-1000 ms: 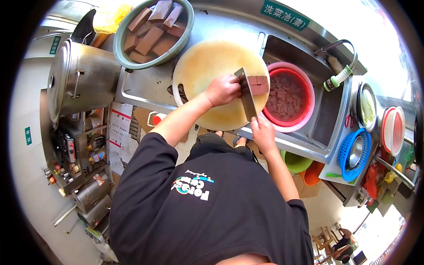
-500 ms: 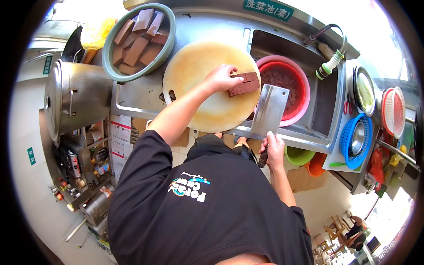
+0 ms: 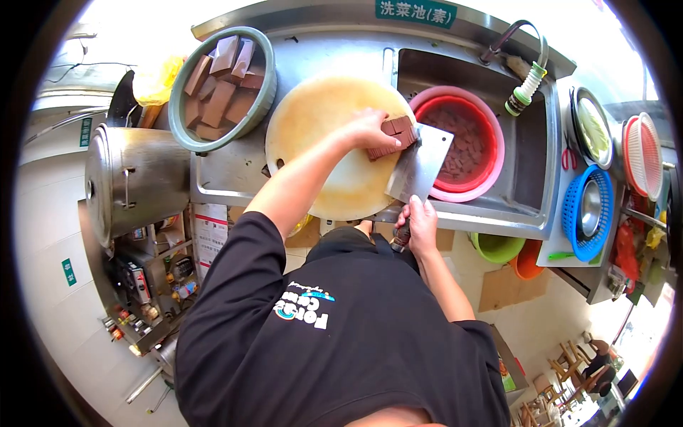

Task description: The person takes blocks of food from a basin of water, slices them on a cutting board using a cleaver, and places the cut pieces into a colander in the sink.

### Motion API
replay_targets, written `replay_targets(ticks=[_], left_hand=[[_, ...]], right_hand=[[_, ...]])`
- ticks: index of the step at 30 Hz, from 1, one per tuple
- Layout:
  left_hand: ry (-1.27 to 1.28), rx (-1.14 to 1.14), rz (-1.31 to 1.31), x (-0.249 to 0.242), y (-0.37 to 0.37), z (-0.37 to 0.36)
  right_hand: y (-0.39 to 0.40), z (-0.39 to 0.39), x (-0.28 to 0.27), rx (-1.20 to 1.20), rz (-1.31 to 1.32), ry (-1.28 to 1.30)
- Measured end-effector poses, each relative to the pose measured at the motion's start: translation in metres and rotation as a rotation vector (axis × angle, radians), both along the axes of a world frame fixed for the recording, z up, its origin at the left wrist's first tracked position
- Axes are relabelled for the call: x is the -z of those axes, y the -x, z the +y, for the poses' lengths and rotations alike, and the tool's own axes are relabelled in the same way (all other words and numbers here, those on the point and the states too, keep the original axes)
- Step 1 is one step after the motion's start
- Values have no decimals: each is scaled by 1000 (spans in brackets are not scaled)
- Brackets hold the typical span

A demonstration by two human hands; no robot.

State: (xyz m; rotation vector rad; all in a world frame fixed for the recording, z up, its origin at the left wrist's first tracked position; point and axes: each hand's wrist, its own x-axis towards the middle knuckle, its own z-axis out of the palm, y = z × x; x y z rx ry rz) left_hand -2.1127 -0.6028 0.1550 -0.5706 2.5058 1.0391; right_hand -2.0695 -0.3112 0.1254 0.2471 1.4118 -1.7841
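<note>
On the round cutting board (image 3: 313, 188) sits a sliced reddish-brown block that looks like blood curd (image 3: 391, 139). My left hand (image 3: 366, 129) holds it at its left side, fingers bent against it. In my right hand (image 3: 420, 220) is the dark handle of a cleaver (image 3: 427, 164). The broad blade is tilted over the board's right edge, its far end touching or very near the block's right side. Right of the board, a red basin (image 3: 491, 153) holds many small cut pieces in liquid.
A grey-green tub (image 3: 267, 107) of whole blocks in water stands left of the board. The red basin sits inside a pink one (image 3: 500, 139) in the metal sink (image 3: 530, 167), under a faucet (image 3: 526, 89). A blue basket (image 3: 605, 206) is at the right, a large steel pot (image 3: 146, 185) at the left.
The cleaver has moved left, from beside the board to the block's right side. My right hand has shifted left with it. My left hand stays on the block. The whole view has shifted slightly.
</note>
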Motion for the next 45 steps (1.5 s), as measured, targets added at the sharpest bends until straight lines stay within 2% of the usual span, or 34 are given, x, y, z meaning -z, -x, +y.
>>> replay_targets(ticks=[7, 9, 11, 13, 17, 20, 21, 22, 24, 25, 26, 28, 30, 32, 34, 35, 36, 37, 38, 39, 40, 42, 43, 45], left_hand=[[92, -75, 39, 5, -3, 6], [-104, -229, 155, 11, -7, 5], [-154, -267, 178, 22, -7, 8], [-225, -324, 180, 11, -2, 20], [-287, -340, 226, -9, 30, 64], [-279, -372, 333, 34, 65, 113], [-193, -388, 222, 19, 74, 131], [-105, -427, 197, 32, 82, 151], [-379, -661, 265, 69, 103, 189], [-697, -843, 344, 110, 113, 205], [-698, -843, 344, 103, 112, 202], [-1229, -1202, -144, 79, 116, 198], [-1287, -1290, -52, 90, 122, 204], [-1047, -1389, 111, 89, 121, 202], [-943, -1087, 184, 91, 117, 187], [-1088, -1007, 196, 94, 114, 178], [-959, -1065, 394, 79, 113, 180], [-794, -930, 443, 62, 104, 166], [-778, -903, 460, 65, 103, 170], [-542, -821, 650, 58, 89, 147], [-348, -682, 802, 36, 82, 138], [-318, -623, 765, -13, 50, 86], [-186, -667, 866, -24, 35, 57], [27, -709, 949, -29, 13, 19]], right_hand=[[9, -54, 10, -120, -104, 122], [18, -57, 14, -207, -162, 153], [28, -52, 14, -205, -182, 174], [40, -40, 9, -202, -201, 205], [75, 3, -19, -184, -155, 141], [109, 32, -43, -161, -94, -4], [121, 40, -48, -169, -53, -59], [133, 45, -56, -166, -41, -98], [159, 64, -63, -185, 31, -223], [162, 71, -62, -195, 92, -258], [161, 72, -64, -195, 92, -259], [167, 82, -70, -219, 142, -289], [169, 93, -64, -256, 254, -342], [170, 98, -58, -294, 327, -372], [170, 96, -63, -416, 612, -531], [167, 95, -61, -395, 608, -517], [169, 99, -49, -424, 1029, -523], [167, 95, -50, -446, 1125, -551], [169, 107, -43, -489, 1102, -644], [177, 99, -37, -372, 1366, -521], [181, 94, -32, -472, 1345, -692], [198, 79, -41, -699, 645, -823], [199, 75, -32, -705, 658, -816], [197, 88, 4, -629, 1101, -690]])
